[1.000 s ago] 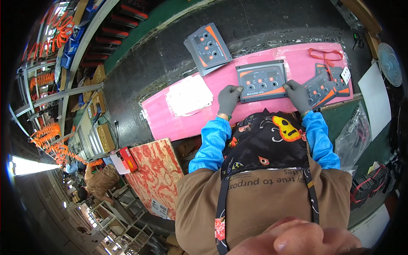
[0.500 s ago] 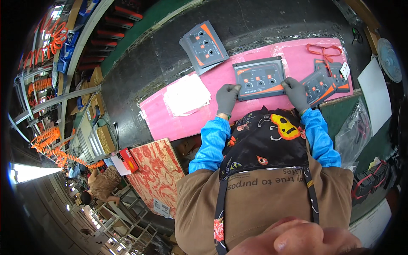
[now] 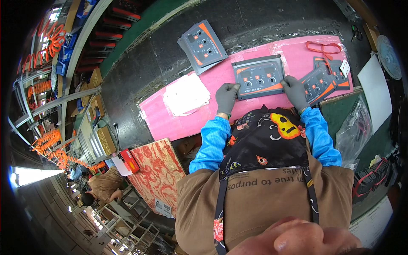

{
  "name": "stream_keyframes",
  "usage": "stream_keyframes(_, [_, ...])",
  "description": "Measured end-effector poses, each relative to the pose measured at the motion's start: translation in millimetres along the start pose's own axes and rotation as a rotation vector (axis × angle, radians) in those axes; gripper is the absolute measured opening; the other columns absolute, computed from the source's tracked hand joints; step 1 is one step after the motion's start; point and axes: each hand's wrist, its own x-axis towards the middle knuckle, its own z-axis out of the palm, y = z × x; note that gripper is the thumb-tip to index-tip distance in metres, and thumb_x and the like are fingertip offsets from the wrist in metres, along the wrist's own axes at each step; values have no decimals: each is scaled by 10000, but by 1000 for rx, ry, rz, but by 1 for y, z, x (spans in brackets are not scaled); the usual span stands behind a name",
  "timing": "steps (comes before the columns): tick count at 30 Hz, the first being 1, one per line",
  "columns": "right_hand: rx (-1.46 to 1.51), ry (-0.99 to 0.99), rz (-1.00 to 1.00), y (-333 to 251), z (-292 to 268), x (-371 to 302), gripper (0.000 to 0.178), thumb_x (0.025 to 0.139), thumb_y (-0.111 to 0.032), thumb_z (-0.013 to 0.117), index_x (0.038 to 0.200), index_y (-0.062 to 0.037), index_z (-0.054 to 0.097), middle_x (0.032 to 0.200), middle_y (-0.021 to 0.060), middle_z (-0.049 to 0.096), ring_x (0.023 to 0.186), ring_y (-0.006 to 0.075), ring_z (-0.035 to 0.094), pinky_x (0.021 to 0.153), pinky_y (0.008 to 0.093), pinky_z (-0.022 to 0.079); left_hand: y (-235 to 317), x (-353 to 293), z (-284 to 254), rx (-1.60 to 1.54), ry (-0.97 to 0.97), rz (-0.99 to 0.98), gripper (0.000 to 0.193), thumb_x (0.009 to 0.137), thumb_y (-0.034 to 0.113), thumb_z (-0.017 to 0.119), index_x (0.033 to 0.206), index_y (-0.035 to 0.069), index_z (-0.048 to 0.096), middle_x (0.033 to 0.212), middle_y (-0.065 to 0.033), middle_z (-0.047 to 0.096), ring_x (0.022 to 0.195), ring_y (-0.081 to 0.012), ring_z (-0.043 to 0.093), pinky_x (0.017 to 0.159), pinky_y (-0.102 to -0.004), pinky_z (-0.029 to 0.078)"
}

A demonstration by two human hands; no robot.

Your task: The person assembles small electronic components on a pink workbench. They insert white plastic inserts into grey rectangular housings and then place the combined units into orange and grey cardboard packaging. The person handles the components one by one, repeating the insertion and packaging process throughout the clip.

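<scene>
Left hand [image 3: 226, 98] and right hand [image 3: 295, 92], each grip closed, pinch opposite ends of the grey-orange control panel [image 3: 259, 77] over the pink mat [image 3: 163, 127], apparently steadying it with its face uncovered.

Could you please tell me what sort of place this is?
Probably a factory workshop: coiled orange hoses at the left, a stack of grey-and-orange panels, and a similar panel held between the gloved left hand and right hand.

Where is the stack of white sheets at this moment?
In the head view, the stack of white sheets lies on the pink mat, left of the gloved left hand.
</scene>
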Motion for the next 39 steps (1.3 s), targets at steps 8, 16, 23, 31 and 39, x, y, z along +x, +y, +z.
stream_keyframes(8, [-10, 16, 9, 7, 5, 1, 217, 906, -241, 598, 889, -25, 598, 876, 197, 609, 837, 382, 609, 718, 458, 465, -3, 1, 0, 21, 11, 15, 268, 839, 219, 770, 883, -33, 694, 735, -62, 676, 611, -99, 588, 546, -261, 492])
stream_keyframes(16, [-18, 13, 12, 6, 4, 1, 220, 904, -248, 601, 900, -28, 609, 869, 200, 619, 829, 387, 616, 717, 457, 471, -1, 2, 0, 42, 20, -1, 270, 839, 222, 769, 883, -34, 696, 735, -69, 680, 610, -107, 595, 547, -263, 494])
stream_keyframes(23, [-6, 0, 29, 8, 5, 2, 227, 909, -254, 601, 906, -27, 609, 876, 203, 622, 836, 386, 619, 720, 451, 474, -2, 3, 0, 38, 13, 2, 269, 841, 221, 770, 884, -34, 693, 728, -67, 674, 600, -106, 585, 542, -266, 487])
stream_keyframes(31, [13, -15, 50, 5, 3, 2, 221, 908, -246, 607, 902, -25, 613, 864, 202, 623, 825, 379, 622, 715, 447, 475, -3, 2, 0, 24, 13, 1, 285, 842, 235, 770, 885, -35, 692, 715, -63, 666, 585, -107, 578, 533, -266, 480])
stream_keyframes(39, [-125, 22, -27, 4, 4, 1, 250, 910, -280, 588, 878, -36, 625, 881, 196, 638, 832, 379, 633, 722, 475, 482, -2, 2, 1, 241, 69, 50, 361, 839, 355, 738, 848, -4, 701, 720, -111, 691, 621, -206, 643, 591, -359, 504])
